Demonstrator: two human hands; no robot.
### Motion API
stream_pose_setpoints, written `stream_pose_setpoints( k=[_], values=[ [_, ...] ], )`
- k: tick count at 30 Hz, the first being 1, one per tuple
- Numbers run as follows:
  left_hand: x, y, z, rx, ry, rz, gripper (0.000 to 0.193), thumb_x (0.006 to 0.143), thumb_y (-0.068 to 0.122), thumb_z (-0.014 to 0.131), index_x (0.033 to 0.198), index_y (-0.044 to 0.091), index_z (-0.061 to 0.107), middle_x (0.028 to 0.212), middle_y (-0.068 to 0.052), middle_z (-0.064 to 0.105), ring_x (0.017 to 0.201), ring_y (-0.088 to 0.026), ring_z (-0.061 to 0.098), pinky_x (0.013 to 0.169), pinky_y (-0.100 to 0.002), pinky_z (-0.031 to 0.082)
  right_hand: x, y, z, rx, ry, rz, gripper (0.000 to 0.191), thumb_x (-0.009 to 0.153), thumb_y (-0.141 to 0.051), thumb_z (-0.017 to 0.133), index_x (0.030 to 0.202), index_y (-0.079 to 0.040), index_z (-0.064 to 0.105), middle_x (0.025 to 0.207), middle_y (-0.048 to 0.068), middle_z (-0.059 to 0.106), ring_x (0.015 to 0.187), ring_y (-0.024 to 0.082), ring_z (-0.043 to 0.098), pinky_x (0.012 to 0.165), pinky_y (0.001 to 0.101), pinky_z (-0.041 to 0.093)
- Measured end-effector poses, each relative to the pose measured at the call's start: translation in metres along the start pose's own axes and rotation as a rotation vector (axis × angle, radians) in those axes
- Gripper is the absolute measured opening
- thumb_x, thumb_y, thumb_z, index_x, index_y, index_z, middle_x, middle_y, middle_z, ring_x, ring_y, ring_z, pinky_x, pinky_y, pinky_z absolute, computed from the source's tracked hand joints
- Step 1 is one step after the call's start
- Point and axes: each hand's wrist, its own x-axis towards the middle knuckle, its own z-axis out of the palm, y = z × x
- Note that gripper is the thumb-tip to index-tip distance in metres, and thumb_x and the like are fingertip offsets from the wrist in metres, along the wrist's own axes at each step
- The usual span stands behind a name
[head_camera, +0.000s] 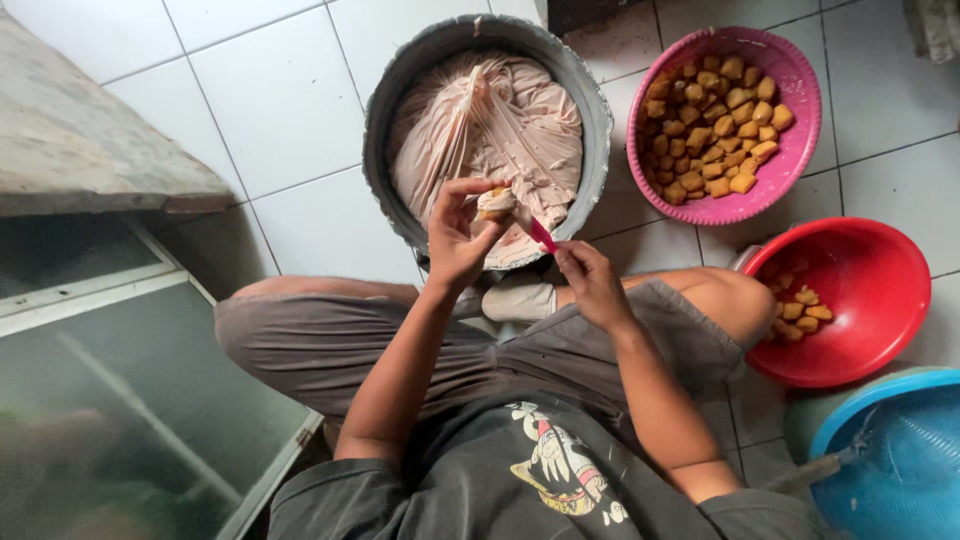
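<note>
I sit on a tiled floor looking down at my lap. My left hand holds a small brown fried piece filled with pale paste. My right hand grips a small pink-handled tool whose tip touches the piece. Both hands hover over the near rim of a grey metal basin that contains a knotted plastic bag of pale paste.
A pink basket full of brown fried pieces stands at the upper right. A red bowl with a few pieces sits by my right knee. A blue strainer lies at the lower right. A glass-topped case stands on my left.
</note>
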Motion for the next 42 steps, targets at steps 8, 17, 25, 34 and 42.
stream_pose_setpoints(
  k=[8, 17, 25, 34, 42],
  values=[
    [0.054, -0.112, 0.02, -0.246, 0.362, -0.808, 0.039, 0.087, 0.018, 0.076, 0.122, 0.01, 0.061, 0.118, -0.002, 0.067, 0.109, -0.016, 0.066, 0.093, -0.042, 0.056, -0.012, 0.054, -0.012, 0.359, 0.113, 0.248, 0.032, 0.107, -0.024, 0.051, 0.119, -0.004, 0.072, 0.074, -0.007, 0.047, 0.063, 0.002, 0.04, 0.054, 0.0196, 0.032],
    [0.248, -0.041, 0.075, -0.216, 0.115, -0.372, 0.115, 0.084, 0.027, 0.079, 0.163, 0.016, -0.003, 0.166, -0.015, 0.016, 0.152, -0.032, 0.031, 0.108, -0.059, 0.042, -0.017, 0.056, -0.044, 0.641, 0.177, 0.277, 0.038, 0.109, -0.032, 0.049, 0.122, -0.001, 0.066, 0.077, -0.005, 0.049, 0.061, 0.003, 0.04, 0.052, 0.0208, 0.031],
    [0.138, -0.053, -0.083, 0.598, 0.23, -0.096, 0.056, 0.095, 0.01, 0.068, 0.148, 0.005, 0.05, 0.153, -0.012, 0.053, 0.144, -0.028, 0.049, 0.116, -0.036, 0.042, 0.007, 0.055, -0.1, 0.793, 0.545, -0.029, 0.018, 0.108, -0.027, 0.055, 0.111, -0.009, 0.059, 0.079, -0.002, 0.052, 0.06, 0.007, 0.043, 0.055, 0.0242, 0.034],
    [0.045, -0.031, -0.208, 0.437, 0.745, -0.498, 0.053, 0.1, 0.012, 0.055, 0.151, 0.013, 0.041, 0.155, -0.004, 0.045, 0.139, -0.018, 0.047, 0.114, -0.041, 0.036, 0.107, 0.106, -0.218, 0.319, 0.695, 0.245, 0.019, 0.101, -0.027, 0.075, 0.095, -0.01, 0.071, 0.069, -0.01, 0.05, 0.056, 0.003, 0.041, 0.052, 0.0241, 0.032],
    [-0.002, -0.041, -0.166, 0.21, 0.65, -0.524, 0.049, 0.101, 0.011, 0.057, 0.148, 0.012, 0.046, 0.151, -0.004, 0.05, 0.135, -0.016, 0.051, 0.113, -0.041, 0.04, 0.143, 0.12, -0.208, -0.495, 0.816, 0.304, 0.025, 0.074, -0.004, 0.076, 0.098, -0.012, 0.078, 0.078, 0.006, 0.071, 0.071, 0.014, 0.066, 0.065, 0.0278, 0.051]
  ],
)
